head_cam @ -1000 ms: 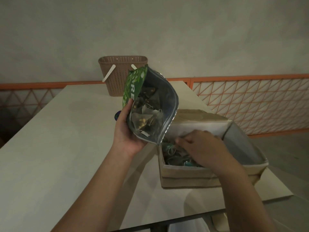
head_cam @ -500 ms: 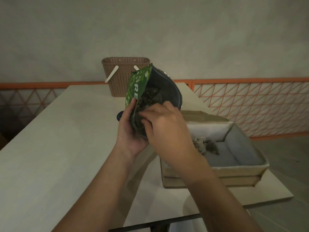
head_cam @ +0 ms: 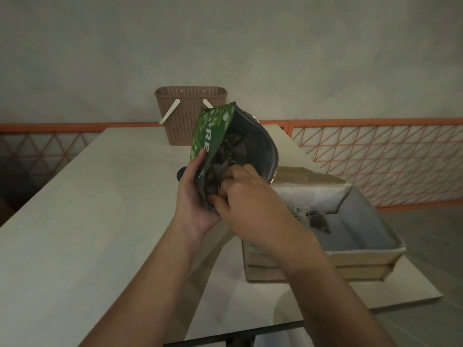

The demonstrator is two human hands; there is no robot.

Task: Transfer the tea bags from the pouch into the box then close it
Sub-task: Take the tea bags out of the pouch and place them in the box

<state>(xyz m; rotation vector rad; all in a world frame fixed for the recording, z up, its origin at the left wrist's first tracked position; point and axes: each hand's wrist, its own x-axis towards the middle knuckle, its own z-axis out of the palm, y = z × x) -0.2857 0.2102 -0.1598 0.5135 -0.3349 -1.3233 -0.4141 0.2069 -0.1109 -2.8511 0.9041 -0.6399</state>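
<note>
Left hand (head_cam: 194, 196): wrapped round the lower edge of the green tea pouch (head_cam: 213, 136), thumb along the printed front, holding it up off the table (head_cam: 100, 196) with its open mouth turned toward the camera and tilted over the box's near-left corner. Right hand (head_cam: 246, 204): reaching into that mouth, fingertips (head_cam: 226, 175) curled among the dark tea bags inside; apparently pinching one, though whether a bag is truly caught between the fingers cannot be told from this angle.

Cardboard box (head_cam: 363, 256): sitting open on the table just right of the hands, pale lining showing, lid flap (head_cam: 300, 175) folded back on the far side. Already inside, near the middle of the floor: a small cluster of tea bags (head_cam: 313, 217) with strings and tags, only a few as far as can be seen.

Judged progress: early to middle. Some bags transferred, most of the box floor bare, and the pouch looking well stocked, with several dark bags (head_cam: 230, 149) visible in the foil interior. Left to do: lifting out the current bag, carrying it across and dropping it in, repeating until the pouch is empty, then folding the lid down. Closing not yet begun.

Further back on the table: a brown perforated basket (head_cam: 190, 113) with white handles, well apart from the work. Behind it, an orange lattice railing (head_cam: 375, 156).
</note>
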